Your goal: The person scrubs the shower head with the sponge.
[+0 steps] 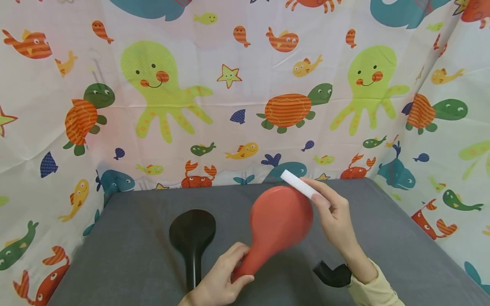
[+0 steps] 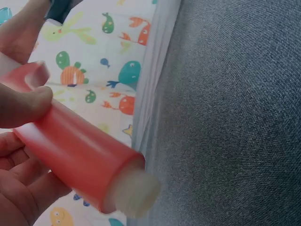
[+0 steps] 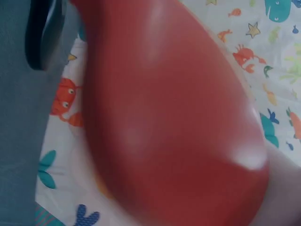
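My left hand (image 1: 222, 276) grips the handle of a red plastic ladle (image 1: 281, 214), held tilted with its rounded bowl up and to the right. In the left wrist view the thumb lies along the handle (image 2: 84, 148), and a blurred cream-coloured piece (image 2: 136, 193) shows at its end. My right hand (image 1: 337, 212) pinches a white sponge block (image 1: 300, 183) between thumb and fingers, right at the bowl's upper right rim. The smooth red bowl (image 3: 174, 113) fills most of the right wrist view, hiding the sponge there.
A black ladle (image 1: 193, 231) lies on the grey table (image 1: 130, 238), left of the red one, its handle partly behind my left hand. A black device (image 1: 332, 274) sits at my right wrist. Sea-animal print curtains (image 1: 222, 106) stand behind and at both sides.
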Demonstrator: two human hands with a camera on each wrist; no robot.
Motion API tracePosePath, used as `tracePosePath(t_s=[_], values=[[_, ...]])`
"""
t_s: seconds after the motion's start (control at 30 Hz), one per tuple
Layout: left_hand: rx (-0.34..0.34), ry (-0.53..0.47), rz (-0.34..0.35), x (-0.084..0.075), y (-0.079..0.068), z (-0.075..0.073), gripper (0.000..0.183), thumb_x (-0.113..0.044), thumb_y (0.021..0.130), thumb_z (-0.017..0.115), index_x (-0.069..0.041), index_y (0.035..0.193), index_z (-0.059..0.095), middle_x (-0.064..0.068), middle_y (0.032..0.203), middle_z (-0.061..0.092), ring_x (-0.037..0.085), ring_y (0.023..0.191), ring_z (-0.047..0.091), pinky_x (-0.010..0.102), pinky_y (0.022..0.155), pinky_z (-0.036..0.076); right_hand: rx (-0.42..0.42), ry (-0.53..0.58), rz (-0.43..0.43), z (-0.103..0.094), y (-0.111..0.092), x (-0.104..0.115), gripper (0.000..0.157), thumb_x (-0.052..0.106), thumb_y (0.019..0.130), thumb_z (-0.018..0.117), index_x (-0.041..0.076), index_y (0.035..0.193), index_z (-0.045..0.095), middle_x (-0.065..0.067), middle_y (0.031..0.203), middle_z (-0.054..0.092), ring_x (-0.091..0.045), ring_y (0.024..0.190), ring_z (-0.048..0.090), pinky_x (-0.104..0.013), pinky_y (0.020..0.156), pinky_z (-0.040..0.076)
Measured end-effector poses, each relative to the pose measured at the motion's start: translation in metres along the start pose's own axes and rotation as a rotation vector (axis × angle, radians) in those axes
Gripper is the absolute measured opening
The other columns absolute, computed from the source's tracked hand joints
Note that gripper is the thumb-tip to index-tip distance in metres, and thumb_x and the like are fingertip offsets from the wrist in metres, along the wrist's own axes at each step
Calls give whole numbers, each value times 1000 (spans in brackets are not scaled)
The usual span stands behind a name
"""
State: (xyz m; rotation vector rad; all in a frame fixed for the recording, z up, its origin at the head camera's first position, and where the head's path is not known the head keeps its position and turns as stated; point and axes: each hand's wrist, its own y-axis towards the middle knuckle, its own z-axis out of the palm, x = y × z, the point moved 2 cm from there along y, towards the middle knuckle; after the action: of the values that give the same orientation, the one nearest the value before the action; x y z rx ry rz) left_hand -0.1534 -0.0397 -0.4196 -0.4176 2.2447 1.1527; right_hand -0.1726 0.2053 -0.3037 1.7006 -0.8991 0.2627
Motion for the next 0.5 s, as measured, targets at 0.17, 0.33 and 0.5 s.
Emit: tracePosePath(t_s=[0.17,0.33,0.5], values=[[-7,123,31,1,-1,1,31,-17,89,62,-7,116,49,2,105,51,9,83,50,18,70,45,31,-12,-30,-3,4,4,32,-7,89,49,2,118,62,-9,117,60,-10,102,55,-16,80,47],[-48,178,-12,-1,-1,-1,29,-16,88,63,-8,113,51,0,104,51,8,80,50,19,68,44,1,-92,74,-9,1,-3,31,-2,90,51,7,117,64,-6,115,61,-9,99,54,-13,77,46],[-49,252,-117,-3,-3,-1,37,-7,81,70,-9,113,52,-4,105,49,7,79,50,20,67,45,28,-224,202,-12,-2,-9,26,8,93,52,11,117,64,-3,113,62,-7,96,52,-13,72,46]])
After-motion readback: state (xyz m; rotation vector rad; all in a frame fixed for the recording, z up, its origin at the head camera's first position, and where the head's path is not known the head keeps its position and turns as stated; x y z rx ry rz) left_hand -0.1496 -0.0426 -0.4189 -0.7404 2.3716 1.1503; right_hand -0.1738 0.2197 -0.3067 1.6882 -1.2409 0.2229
